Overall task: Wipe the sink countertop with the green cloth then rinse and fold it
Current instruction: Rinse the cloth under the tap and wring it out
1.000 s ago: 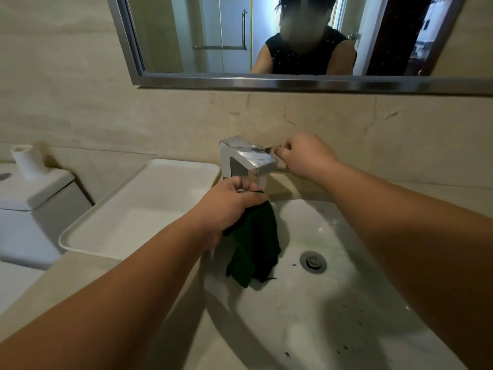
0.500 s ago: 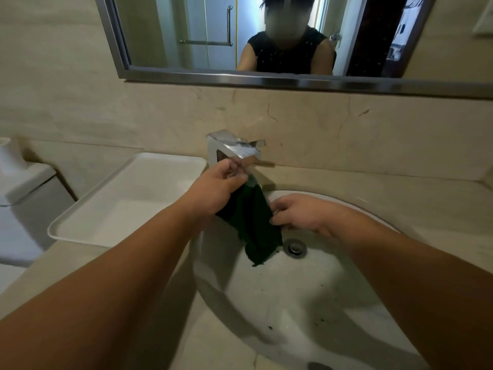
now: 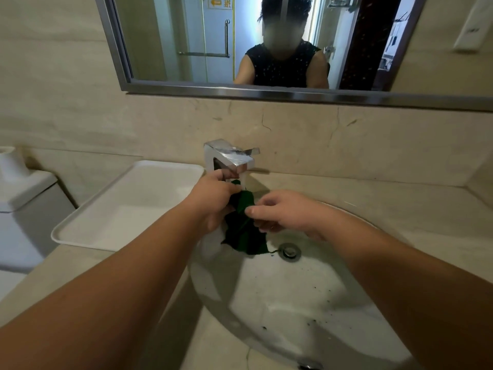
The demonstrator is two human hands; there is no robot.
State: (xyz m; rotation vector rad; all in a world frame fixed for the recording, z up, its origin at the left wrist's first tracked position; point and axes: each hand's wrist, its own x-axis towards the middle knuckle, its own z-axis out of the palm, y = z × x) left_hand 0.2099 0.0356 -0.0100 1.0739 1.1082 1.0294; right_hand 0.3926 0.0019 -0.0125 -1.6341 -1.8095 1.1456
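The dark green cloth (image 3: 245, 231) hangs bunched under the chrome faucet (image 3: 229, 157), over the back of the white sink basin (image 3: 288, 303). My left hand (image 3: 213, 201) grips the cloth's upper end just below the spout. My right hand (image 3: 282, 212) pinches the cloth's right edge between thumb and fingers. The cloth's lower end touches the basin beside the drain (image 3: 289, 251). The beige countertop (image 3: 373, 204) surrounds the basin.
A white rectangular tray (image 3: 128, 206) lies on the counter left of the faucet. A white toilet tank (image 3: 24, 196) stands at the far left. A framed mirror (image 3: 266, 92) hangs on the wall above. Dark specks dot the basin's front.
My right hand left the faucet handle, dropped into the basin, then rose and took hold of the cloth's right edge. The left hand stayed under the spout with the cloth.
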